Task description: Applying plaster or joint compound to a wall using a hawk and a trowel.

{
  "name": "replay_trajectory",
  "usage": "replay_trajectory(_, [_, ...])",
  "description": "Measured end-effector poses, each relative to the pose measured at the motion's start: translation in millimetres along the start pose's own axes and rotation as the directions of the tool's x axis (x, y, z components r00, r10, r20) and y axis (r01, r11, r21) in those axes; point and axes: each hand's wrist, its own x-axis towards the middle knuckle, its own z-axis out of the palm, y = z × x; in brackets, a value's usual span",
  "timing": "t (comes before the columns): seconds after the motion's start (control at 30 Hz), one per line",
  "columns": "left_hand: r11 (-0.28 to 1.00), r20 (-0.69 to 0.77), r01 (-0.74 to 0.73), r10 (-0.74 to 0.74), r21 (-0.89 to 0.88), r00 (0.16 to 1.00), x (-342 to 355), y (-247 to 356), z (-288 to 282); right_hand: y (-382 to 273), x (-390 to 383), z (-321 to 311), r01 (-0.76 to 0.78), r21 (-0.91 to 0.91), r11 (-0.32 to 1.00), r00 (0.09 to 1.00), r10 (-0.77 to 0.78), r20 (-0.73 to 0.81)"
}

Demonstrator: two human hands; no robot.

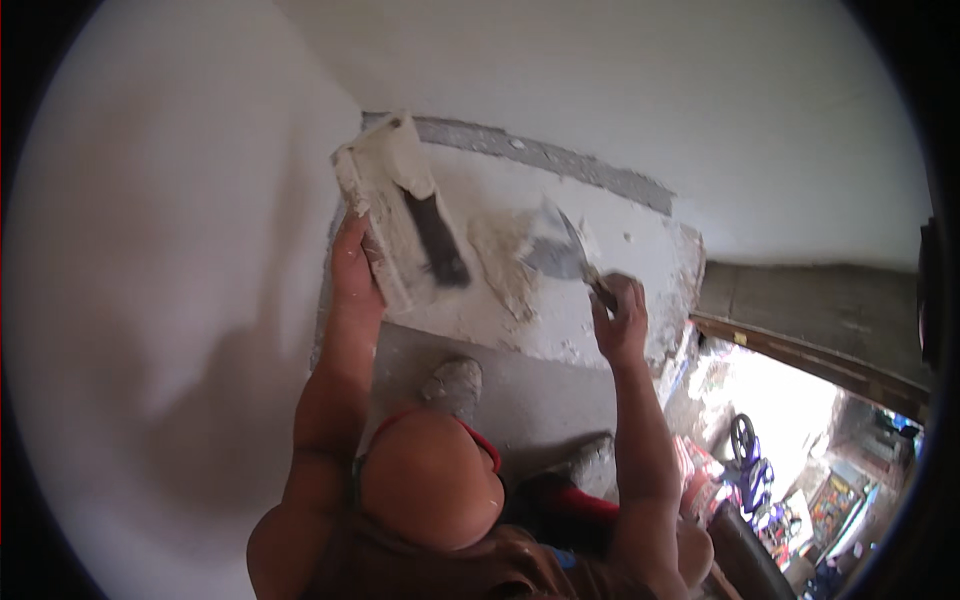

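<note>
My left hand (354, 262) is wrapped round the side of a long, plaster-crusted mud pan (372, 185), which is tilted. A lump of pale plaster (408, 168) lies in its far part, and a dark bare strip shows nearer me. My right hand (622, 318) grips the handle of a putty knife (560, 260) with a wide metal blade. Some pale material clings about the blade, which is slightly blurred. The blade is to the right of the pan, over a whitish surface (570, 325). A beige patch (503, 270) lies between the two tools.
A rough grey strip (560, 160) runs along the foot of the far wall (640, 80). A white wall (170, 250) rises at my left. My plaster-spattered shoes (455, 385) are below. At the lower right, an opening beyond a wooden edge (810, 365) shows a bicycle-like vehicle (750, 465) and clutter.
</note>
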Motion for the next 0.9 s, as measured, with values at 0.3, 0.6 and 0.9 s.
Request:
replay_trajectory(0.3, [0.413, 0.067, -0.745, 0.852, 0.524, 0.520, 85, 44, 90, -16, -46, 13, -0.174, 0.132, 0.976, 0.983, 0.164, 0.086])
replay_trajectory(0.6, [0.055, 0.170, -0.627, 0.941, 0.777, 0.293, 152, 84, 136, -20, -45, 17, -0.165, 0.172, 0.971, 0.985, 0.152, 0.086])
replay_trajectory(0.9, [0.031, 0.190, -0.611, 0.937, 0.791, 0.294, 186, 54, 149, -8, -55, 23, -0.315, 0.202, 0.927, 0.948, 0.297, 0.115])
